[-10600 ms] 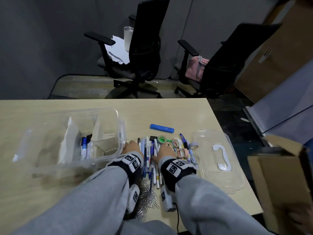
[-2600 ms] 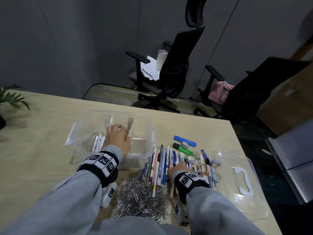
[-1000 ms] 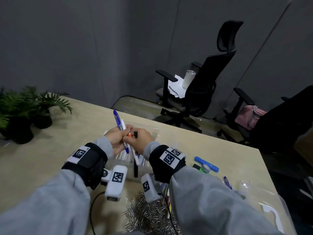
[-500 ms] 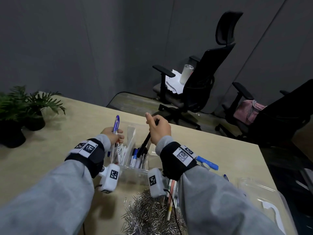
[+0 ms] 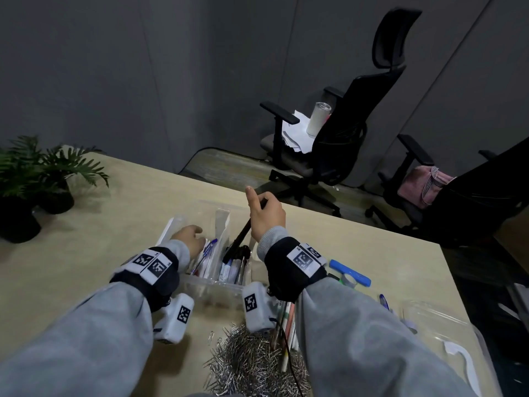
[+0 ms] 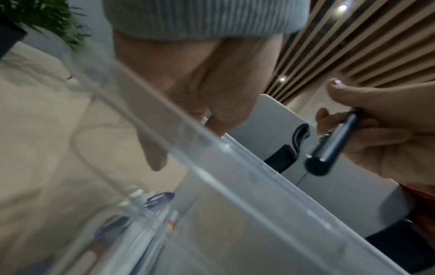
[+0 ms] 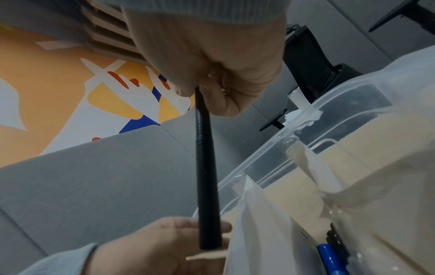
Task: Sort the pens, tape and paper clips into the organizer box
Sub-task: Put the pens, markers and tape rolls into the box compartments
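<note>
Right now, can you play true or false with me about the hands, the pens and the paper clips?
1. The right hand grips a black pen. True.
2. The left hand holds a roll of tape. False: it reaches into the organizer box with its fingers loose, and no tape shows in it.
3. The paper clips are already in the box. False: they lie in a heap on the table, in front of the box.
4. Some pens already stand in the box. True.
5. A blue marker lies on the table to the right of the box. True.
6. The black pen lies flat on the table. False: it hangs tilted over the box.
</note>
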### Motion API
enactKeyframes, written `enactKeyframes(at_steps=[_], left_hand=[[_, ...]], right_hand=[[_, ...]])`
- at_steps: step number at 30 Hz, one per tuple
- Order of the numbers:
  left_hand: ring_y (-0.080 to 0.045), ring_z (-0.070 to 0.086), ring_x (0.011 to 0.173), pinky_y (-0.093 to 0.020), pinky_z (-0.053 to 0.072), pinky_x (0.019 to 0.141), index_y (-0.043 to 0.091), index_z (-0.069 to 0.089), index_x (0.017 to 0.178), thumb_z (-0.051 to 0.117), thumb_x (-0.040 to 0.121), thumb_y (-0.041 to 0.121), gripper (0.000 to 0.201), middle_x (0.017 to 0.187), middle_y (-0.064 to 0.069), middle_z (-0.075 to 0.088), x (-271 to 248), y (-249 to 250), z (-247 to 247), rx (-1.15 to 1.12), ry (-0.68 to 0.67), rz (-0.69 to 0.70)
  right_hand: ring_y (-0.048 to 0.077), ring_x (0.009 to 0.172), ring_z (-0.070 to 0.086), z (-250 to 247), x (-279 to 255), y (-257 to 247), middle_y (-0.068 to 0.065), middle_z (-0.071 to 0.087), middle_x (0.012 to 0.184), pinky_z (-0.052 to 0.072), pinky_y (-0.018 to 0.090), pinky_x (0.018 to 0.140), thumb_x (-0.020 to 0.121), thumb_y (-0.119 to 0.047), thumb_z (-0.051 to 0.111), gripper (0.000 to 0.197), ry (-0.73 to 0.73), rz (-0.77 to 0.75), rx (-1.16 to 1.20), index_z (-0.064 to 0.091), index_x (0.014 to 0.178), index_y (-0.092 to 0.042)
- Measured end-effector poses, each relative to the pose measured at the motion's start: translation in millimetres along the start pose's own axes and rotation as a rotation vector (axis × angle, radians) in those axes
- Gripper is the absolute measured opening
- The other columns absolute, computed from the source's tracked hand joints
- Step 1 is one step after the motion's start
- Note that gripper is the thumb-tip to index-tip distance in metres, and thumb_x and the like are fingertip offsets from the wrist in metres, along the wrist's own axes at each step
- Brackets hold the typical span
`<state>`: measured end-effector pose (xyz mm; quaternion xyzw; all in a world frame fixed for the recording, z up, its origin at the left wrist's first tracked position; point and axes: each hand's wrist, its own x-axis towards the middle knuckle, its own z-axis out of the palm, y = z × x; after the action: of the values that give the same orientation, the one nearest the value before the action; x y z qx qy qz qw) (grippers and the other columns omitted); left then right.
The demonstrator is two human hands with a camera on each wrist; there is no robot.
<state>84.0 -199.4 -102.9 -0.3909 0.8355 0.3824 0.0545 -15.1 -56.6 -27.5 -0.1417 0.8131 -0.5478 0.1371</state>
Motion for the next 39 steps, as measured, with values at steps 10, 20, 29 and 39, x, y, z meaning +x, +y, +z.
enactKeyframes(at_steps=[10,20,29,39], left_hand=[[-0.02,0.066,0.076,-0.017,0.047,0.065,0.012,0.058,0.106,0.036,0.095,0.004,0.026,0.1,-0.008,0.065,-38,-7,-7,-0.497,0.565,0.239],[-0.023,0.055,0.097,-0.029,0.042,0.085,0.011,0.069,0.09,0.048,0.085,0.004,0.022,0.1,-0.004,0.062,-46,-10,2,0.178,0.447,0.395],[-0.025,0.037,0.113,-0.036,0.042,0.084,0.014,0.064,0.082,0.045,0.084,0.003,0.022,0.109,-0.005,0.05,-53,14,17,0.128,0.418,0.342],[-0.028,0.031,0.122,-0.036,0.032,0.1,0.011,0.063,0.099,0.042,0.088,0.007,0.024,0.123,-0.011,0.046,-66,39,45,0.157,0.308,0.257]], right_hand=[[0.032,0.075,0.065,56,2,-25,0.011,0.062,0.092,0.056,0.033,0.056,0.081,-0.062,0.057,0.06,-0.238,0.168,-0.148,0.046,0.103,-0.008],[0.019,0.051,0.054,-53,-1,8,0.01,0.06,0.081,0.047,0.024,0.039,0.095,-0.03,0.054,0.025,-0.318,0.183,-0.063,0.05,0.105,-0.008],[0.016,0.043,0.048,-198,-68,133,0.009,0.057,0.066,0.039,0.022,0.04,0.092,-0.02,0.058,0.015,0.042,0.415,-0.173,0.056,0.086,-0.006],[0.016,0.075,0.058,-165,-117,195,0.004,0.06,0.092,0.047,0.021,0.059,0.085,-0.047,0.063,0.051,-0.2,0.637,-0.961,0.057,0.113,-0.004]])
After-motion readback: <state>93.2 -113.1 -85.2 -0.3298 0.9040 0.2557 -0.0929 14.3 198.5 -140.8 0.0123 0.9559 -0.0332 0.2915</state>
